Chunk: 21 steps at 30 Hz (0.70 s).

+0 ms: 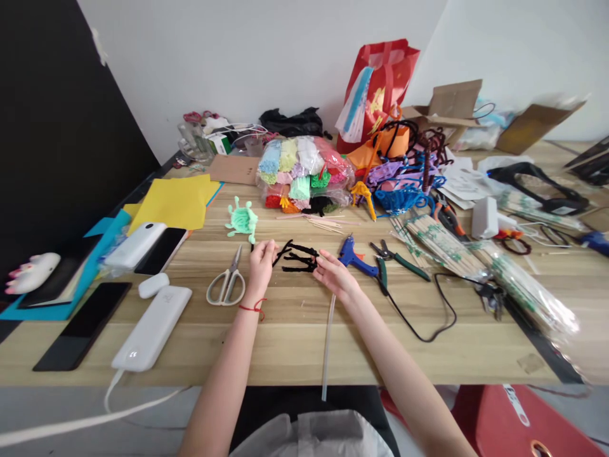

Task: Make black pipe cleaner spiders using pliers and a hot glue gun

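Observation:
My left hand (pixel 261 265) and my right hand (pixel 335 273) both pinch the ends of a black pipe-cleaner shape (pixel 297 256) lying on the wooden table (pixel 295 330). The left hand grips its left end, the right hand its right end. A red string circles my left wrist. White-handled scissors (pixel 227 282) lie just left of the left hand. A blue glue gun (pixel 354 254) sits right of my right hand, and a clear glue stick (pixel 327 343) runs along the table beneath that wrist.
A bag of coloured pipe cleaners (pixel 304 171), a green fuzzy piece (pixel 242 220), yellow paper (pixel 174 202), phones and power banks (pixel 152 327) at left. Pliers (pixel 397 257), bundled wooden sticks (pixel 457 247), a red bag (pixel 378 82) and cardboard boxes at right.

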Each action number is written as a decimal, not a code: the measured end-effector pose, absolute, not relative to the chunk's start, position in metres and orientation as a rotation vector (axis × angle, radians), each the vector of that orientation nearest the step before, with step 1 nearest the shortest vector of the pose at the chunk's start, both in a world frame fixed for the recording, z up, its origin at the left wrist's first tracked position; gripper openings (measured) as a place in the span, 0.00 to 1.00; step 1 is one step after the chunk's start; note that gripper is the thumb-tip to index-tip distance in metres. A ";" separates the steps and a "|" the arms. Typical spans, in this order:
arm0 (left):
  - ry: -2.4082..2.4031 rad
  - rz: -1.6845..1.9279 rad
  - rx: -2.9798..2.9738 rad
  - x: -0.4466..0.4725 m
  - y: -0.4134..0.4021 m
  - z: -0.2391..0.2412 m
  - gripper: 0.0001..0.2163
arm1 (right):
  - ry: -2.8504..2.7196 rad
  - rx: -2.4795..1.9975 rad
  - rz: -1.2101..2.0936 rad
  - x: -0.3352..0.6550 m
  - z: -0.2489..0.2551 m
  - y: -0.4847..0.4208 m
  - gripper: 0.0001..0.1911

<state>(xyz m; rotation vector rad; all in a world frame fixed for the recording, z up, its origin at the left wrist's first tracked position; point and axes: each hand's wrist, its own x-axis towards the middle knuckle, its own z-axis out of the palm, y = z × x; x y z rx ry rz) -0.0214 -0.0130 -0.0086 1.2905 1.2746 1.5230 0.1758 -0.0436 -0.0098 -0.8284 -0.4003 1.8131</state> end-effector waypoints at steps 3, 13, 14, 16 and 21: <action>1.294 1.519 1.267 -0.021 -0.012 -0.009 0.14 | -0.407 -0.863 1.790 0.176 -0.009 -0.044 0.20; 1.178 1.522 1.187 -0.021 -0.011 -0.014 0.15 | -0.419 -0.900 1.716 0.175 -0.010 -0.043 0.19; 1.170 1.513 1.183 -0.021 -0.011 -0.014 0.15 | -0.425 -0.901 1.711 0.176 -0.010 -0.043 0.19; 1.174 1.490 1.177 -0.021 -0.012 -0.014 0.15 | -0.439 -0.911 1.702 0.176 -0.010 -0.043 0.19; 1.250 1.487 1.179 -0.022 -0.014 -0.012 0.13 | -0.478 -0.930 1.699 0.177 -0.010 -0.042 0.19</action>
